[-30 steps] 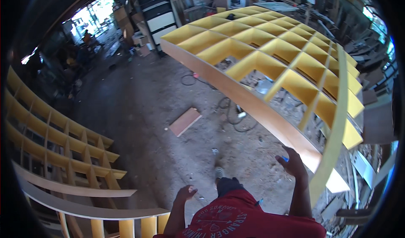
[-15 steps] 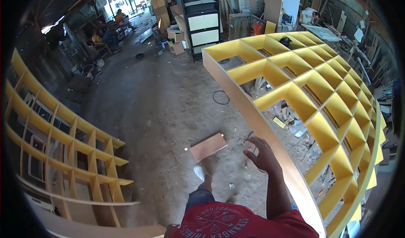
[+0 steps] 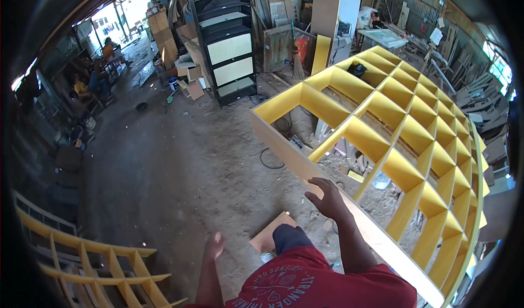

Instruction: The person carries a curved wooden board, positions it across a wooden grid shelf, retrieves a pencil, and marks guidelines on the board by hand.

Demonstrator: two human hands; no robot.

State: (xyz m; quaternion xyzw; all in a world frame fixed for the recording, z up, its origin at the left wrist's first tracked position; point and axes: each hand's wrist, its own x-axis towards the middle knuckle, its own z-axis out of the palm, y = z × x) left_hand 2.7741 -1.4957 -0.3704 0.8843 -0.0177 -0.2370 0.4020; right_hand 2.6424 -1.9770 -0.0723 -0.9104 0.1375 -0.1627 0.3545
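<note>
My right hand (image 3: 328,199) hovers at the long plain side board of a large yellow lattice frame (image 3: 284,105), thumb apart from the fingers and nothing in its grasp. Whether its fingertips touch the board cannot be told. Lower and to the left, my left hand (image 3: 214,244) hangs over the bare floor, loosely open and holding nothing. Between the hands, a flat brown board (image 3: 271,230) lies on the ground, partly covered by my leg. A second yellow lattice frame (image 3: 117,250) stands at the lower left, away from both hands.
A dark tall cabinet (image 3: 232,59) with pale drawer fronts stands at the back. A black bundle (image 3: 357,69) rests in the large frame. Scraps and a dark cable loop (image 3: 271,159) lie on the dirt floor. People sit at the far left; boards line the right wall.
I have stepped forward, and the view has shifted. My left hand has come up into view. The right hand is now over the frame's side board. The left frame has slid lower.
</note>
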